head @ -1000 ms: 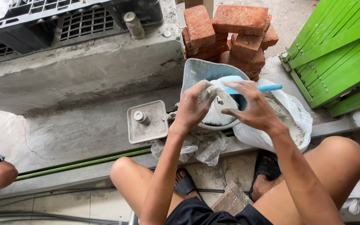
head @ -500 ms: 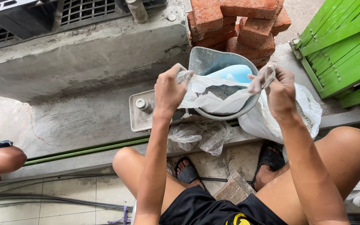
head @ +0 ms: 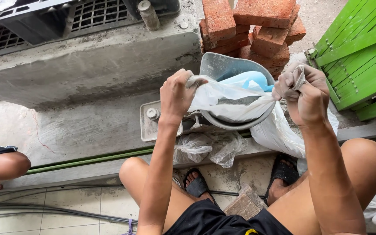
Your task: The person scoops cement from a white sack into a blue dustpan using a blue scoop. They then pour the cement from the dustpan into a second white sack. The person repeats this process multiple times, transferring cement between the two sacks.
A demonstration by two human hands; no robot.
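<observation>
Seen from above: left hand [head: 177, 93] and right hand [head: 303, 93], both clenched tight on opposite edges of a thin translucent white plastic bag [head: 231, 101]. Bag stretched over a round grey metal bowl [head: 223, 67] on a concrete ledge [head: 88, 126], just beside stacked red bricks [head: 257, 26].

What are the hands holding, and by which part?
Both hold one clear plastic bag stretched over the grey bowl: left hand pinches its left edge, right hand has the right edge bunched in its fingers.

left hand [head: 177, 93] fisted; right hand [head: 303, 93] fisted, raised
</observation>
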